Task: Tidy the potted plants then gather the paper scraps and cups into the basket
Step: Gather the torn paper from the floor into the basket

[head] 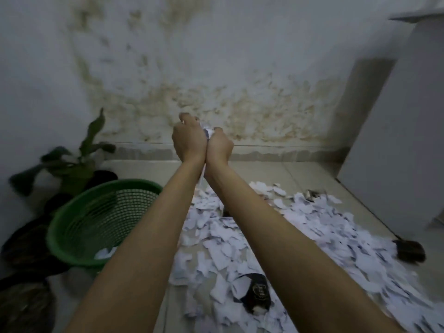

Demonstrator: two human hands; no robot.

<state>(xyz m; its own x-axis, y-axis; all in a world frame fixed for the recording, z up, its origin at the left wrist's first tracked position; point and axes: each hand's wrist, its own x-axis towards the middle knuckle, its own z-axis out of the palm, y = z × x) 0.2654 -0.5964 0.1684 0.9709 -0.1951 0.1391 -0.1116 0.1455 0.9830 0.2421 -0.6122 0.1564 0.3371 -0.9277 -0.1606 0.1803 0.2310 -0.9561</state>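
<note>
My left hand (pixel 188 138) and my right hand (pixel 219 146) are pressed together in front of me, raised above the floor, gripping a bunch of white paper scraps (pixel 207 132) between them. A few scraps hang down between my wrists. A wide pile of torn paper scraps (pixel 300 236) covers the tiled floor below and to the right. Dark cups lie among them: one near the front (pixel 255 293), one at the right (pixel 409 249). The green plastic basket (pixel 72 224) stands at the left, tilted, with a little paper (pixel 104 253) inside.
Potted plants (pixel 77 162) in dark pots stand behind and left of the basket against the stained wall. More dark pots (pixel 24 251) line the left edge. A white cabinet (pixel 396 140) stands at the right.
</note>
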